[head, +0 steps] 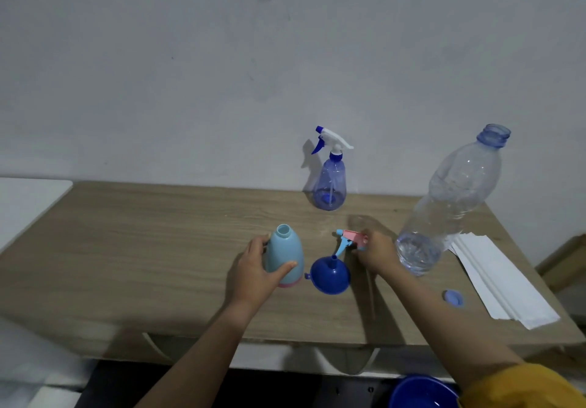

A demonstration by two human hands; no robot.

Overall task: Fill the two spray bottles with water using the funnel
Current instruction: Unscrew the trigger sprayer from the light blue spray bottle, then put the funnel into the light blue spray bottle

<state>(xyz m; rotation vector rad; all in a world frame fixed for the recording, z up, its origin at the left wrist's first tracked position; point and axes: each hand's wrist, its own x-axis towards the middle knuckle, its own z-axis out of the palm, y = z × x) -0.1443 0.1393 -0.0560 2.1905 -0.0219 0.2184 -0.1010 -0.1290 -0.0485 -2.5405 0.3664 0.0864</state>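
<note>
Two spray bottles stand on the table: a light blue one (284, 255) and a clear blue one (329, 182). There is one funnel (330, 276), one water bottle (450, 204), one bottle cap (453, 297), one loose spray head (351, 239) and one stack of paper (501, 280).

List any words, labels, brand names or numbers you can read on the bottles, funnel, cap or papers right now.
None can be read.
Light blue bottle: plain, no print visible.
Clear blue spray bottle: no label visible.
Large water bottle: clear, no label showing.
Blue funnel and bottle cap: no markings visible.
White papers: look blank from here.
Pink and blue spray head: partly blurred, nothing legible.
</note>
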